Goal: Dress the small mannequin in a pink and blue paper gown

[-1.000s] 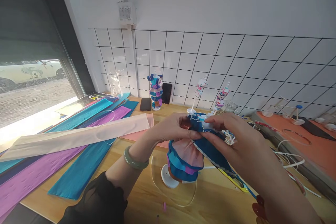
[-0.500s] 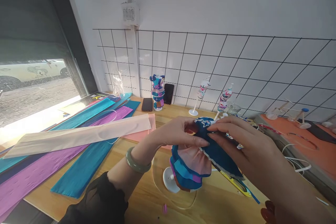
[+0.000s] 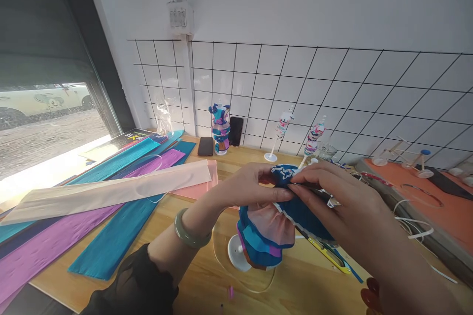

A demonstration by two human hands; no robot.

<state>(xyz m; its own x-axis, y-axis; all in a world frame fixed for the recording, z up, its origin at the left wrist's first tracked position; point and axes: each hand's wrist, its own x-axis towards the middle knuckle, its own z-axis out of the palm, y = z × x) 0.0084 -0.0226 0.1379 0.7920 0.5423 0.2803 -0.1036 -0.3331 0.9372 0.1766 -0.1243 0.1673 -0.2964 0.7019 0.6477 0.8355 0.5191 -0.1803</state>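
Note:
A small doll dress (image 3: pixel 266 229) of blue, pink and purple crepe paper stands on a white round stand (image 3: pixel 236 258) on the wooden table (image 3: pixel 207 275). My left hand (image 3: pixel 249 188) pinches the dress at its waist from the left. My right hand (image 3: pixel 334 202) pinches a dark blue paper strip with a white edge (image 3: pixel 299 214) against the same spot from the right. Both hands' fingers are closed on the paper. A green bangle (image 3: pixel 188 229) sits on my left wrist.
Long crepe paper sheets in cream (image 3: pixel 103 192), purple (image 3: pixel 55 241) and teal (image 3: pixel 114 238) lie at the left. A finished paper doll (image 3: pixel 220 128), two phones (image 3: pixel 205 146) and two wrapped stands (image 3: pixel 312 140) stand by the tiled wall. Yellow scissors (image 3: pixel 330 256) lie under my right hand. An orange mat (image 3: pixel 432 202) is at the right.
Both hands have stayed pinched at the dress's waist with small shifts of the fingers. The view has swayed slightly; the dress stays on its stand.

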